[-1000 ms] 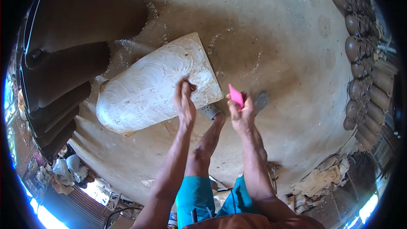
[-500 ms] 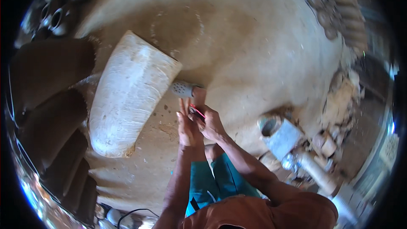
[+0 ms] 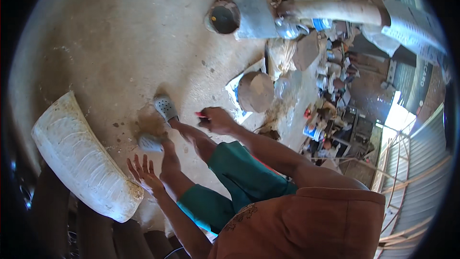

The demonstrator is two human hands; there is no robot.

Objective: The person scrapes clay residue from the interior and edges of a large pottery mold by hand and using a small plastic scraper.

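Bright daylight, hard shadows, glare at right, strong fisheye bending

floor [image 3: 120,43]: rough matt concrete | white slab [image 3: 81,158]: rough, scored plaster | clogs [image 3: 166,108]: matt plastic

A single head-worn fisheye view looks steeply down from above the person's shoulder onto a dusty floor [image 3: 143,43], its rim bending edges, with the person's own forearms and legs near the lower middle.
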